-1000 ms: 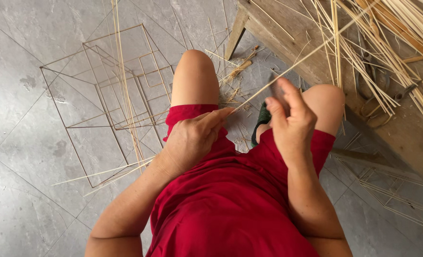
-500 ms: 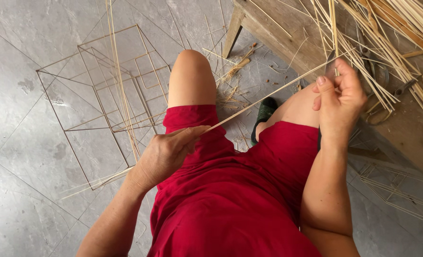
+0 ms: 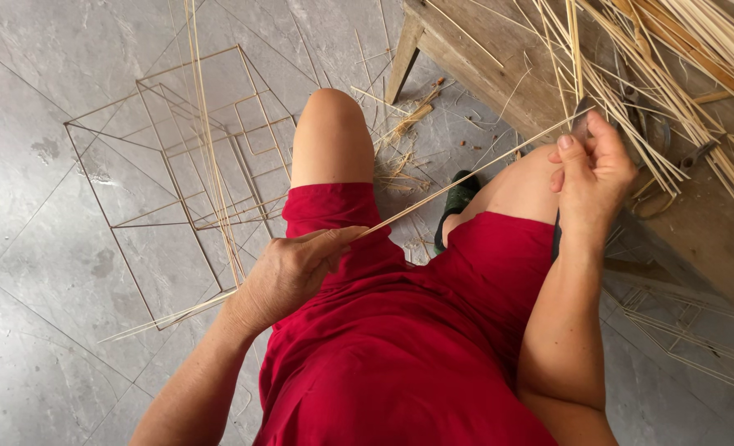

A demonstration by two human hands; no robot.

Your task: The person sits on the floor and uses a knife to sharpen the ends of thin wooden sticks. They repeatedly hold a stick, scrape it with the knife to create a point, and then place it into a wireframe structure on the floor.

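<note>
A long thin pale bamboo strip [image 3: 458,177] is held taut across the lap, one end pinched between thumb and fingers of the left hand [image 3: 288,277], the far end gripped by the right hand [image 3: 594,169], closed around it together with what looks like a small dark blade, too hidden to confirm. Under the strip, a red dress [image 3: 400,347] is seen covering the thighs. Just beyond the right-hand grip, a loose pile of pale bamboo strips [image 3: 672,74] is spread over a worn wooden bench [image 3: 499,74]. Well outward of the left-hand grip, an open box-shaped frame of thin bamboo sticks [image 3: 177,173] is lying on the grey tiled floor [image 3: 37,347].
</note>
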